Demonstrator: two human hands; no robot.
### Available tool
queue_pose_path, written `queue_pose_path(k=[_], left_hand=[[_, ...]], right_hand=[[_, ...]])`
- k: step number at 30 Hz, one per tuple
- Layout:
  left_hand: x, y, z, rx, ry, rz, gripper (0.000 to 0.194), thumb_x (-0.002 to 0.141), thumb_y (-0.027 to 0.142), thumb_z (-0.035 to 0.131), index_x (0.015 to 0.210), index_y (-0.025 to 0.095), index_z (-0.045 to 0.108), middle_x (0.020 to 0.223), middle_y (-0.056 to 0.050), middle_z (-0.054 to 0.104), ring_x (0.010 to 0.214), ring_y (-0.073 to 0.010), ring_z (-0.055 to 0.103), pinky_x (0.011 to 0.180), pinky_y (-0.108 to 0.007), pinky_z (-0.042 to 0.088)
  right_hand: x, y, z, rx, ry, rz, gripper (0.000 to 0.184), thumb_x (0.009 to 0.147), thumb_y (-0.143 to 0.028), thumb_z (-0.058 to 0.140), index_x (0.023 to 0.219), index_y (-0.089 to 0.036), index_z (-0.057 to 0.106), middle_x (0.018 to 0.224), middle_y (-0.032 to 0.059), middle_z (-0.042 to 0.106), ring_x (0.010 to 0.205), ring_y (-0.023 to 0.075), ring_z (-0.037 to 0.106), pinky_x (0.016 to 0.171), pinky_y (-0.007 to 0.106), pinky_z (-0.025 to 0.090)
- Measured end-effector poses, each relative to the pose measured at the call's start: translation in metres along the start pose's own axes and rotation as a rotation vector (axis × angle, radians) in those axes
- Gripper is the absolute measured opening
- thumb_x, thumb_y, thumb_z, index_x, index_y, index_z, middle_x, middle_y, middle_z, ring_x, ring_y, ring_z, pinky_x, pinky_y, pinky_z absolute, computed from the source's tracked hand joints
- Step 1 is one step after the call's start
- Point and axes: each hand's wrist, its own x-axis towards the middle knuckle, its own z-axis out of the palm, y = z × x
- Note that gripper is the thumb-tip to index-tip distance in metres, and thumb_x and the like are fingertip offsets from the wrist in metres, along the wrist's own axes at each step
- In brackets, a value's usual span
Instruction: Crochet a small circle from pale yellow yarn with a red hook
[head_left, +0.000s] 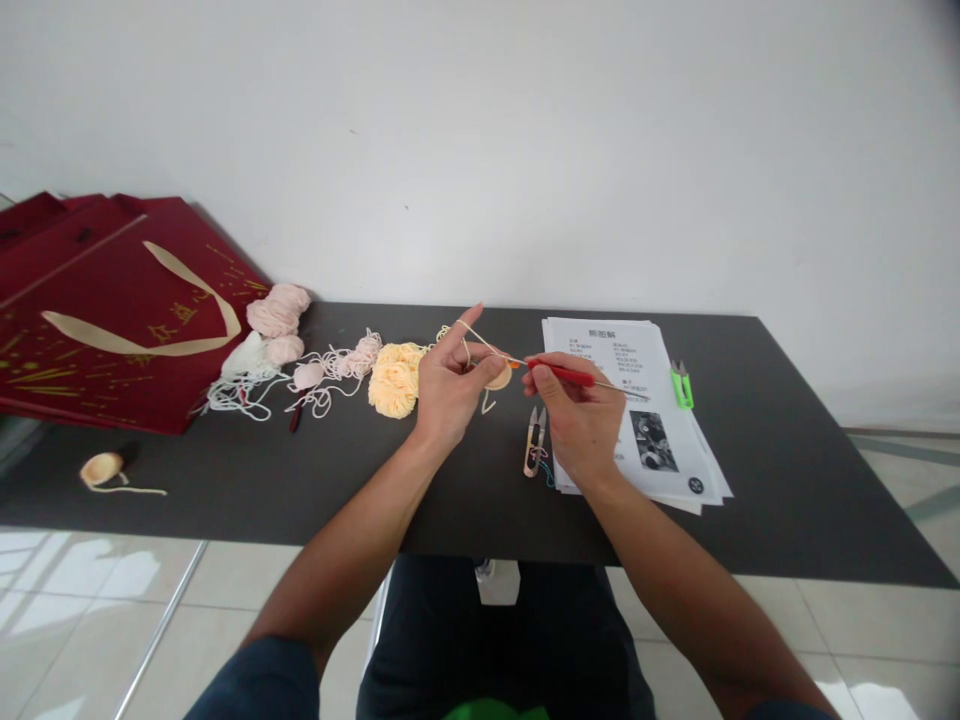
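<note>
My right hand [581,415] is closed round the red handle of a crochet hook [566,375], whose metal tip points left. Against that tip, my left hand [450,385] pinches a small piece of pale yellow crochet work [499,378], partly hidden by the fingers. A strand of yellow yarn [487,347] runs over my raised left index finger to the hook. Something small and orange shows at the work's edge. Left of my left hand lies a ball of yellow yarn [395,380]. Below the hands rest small thread snips [535,442].
Printed sheets [622,470] lie at the right, with green-handled snips [682,385] on their edge. Dark red paper bags [112,310] stand at the left, near pink yarn balls [277,310] and white yarn [247,360]. A finished-looking cream crochet piece [102,469] sits front left.
</note>
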Motion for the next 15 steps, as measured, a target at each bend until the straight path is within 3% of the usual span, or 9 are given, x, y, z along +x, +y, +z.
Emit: queue_pose_path(k=[3,6,8,11,15], left_hand=[[0.001,-0.001,0.001,-0.082,0.041,-0.083,0.081,0.069,0.021,0.091,0.144,0.026,0.061,0.084,0.001,0.080,0.074,-0.0131,0.071,0.073,-0.027,0.053],[0.001,-0.001,0.002,-0.175,0.080,-0.139,0.079,0.068,0.020,0.092,0.141,0.024,0.062,0.083,0.002,0.080,0.076,-0.0124,0.073,0.078,-0.027,0.054],[0.000,0.001,0.004,-0.235,0.085,-0.151,0.078,0.068,0.019,0.092,0.140,0.023,0.063,0.082,0.002,0.079,0.075,-0.0119,0.073,0.080,-0.027,0.054],[0.000,0.006,0.007,-0.309,0.082,-0.179,0.073,0.066,0.018,0.093,0.134,0.021,0.065,0.078,0.003,0.077,0.074,-0.0119,0.072,0.082,-0.028,0.054],[0.001,0.009,0.008,-0.316,0.077,-0.183,0.065,0.063,0.017,0.095,0.123,0.018,0.069,0.079,0.003,0.076,0.074,-0.0107,0.071,0.083,-0.027,0.053]], right_hand=[[-0.007,0.001,-0.001,-0.147,-0.022,-0.125,0.015,0.089,-0.028,0.078,0.103,-0.030,0.083,0.098,0.0029,0.083,0.080,0.0181,0.076,0.079,0.037,0.067],[-0.014,0.005,-0.001,-0.195,-0.101,-0.287,0.027,0.088,-0.022,0.079,0.110,-0.037,0.082,0.116,0.0028,0.082,0.099,0.0224,0.077,0.093,0.044,0.066],[-0.016,0.007,-0.001,-0.191,-0.127,-0.327,0.033,0.087,-0.019,0.079,0.113,-0.039,0.082,0.118,0.0024,0.082,0.102,0.0228,0.077,0.095,0.044,0.065],[-0.015,0.008,0.000,-0.137,-0.121,-0.267,0.028,0.086,-0.020,0.081,0.107,-0.038,0.083,0.117,0.0020,0.082,0.101,0.0225,0.077,0.091,0.042,0.066],[-0.005,0.010,0.002,0.089,-0.084,-0.026,0.016,0.086,-0.026,0.081,0.100,-0.034,0.084,0.114,0.0006,0.082,0.084,0.0171,0.075,0.070,0.034,0.065]])
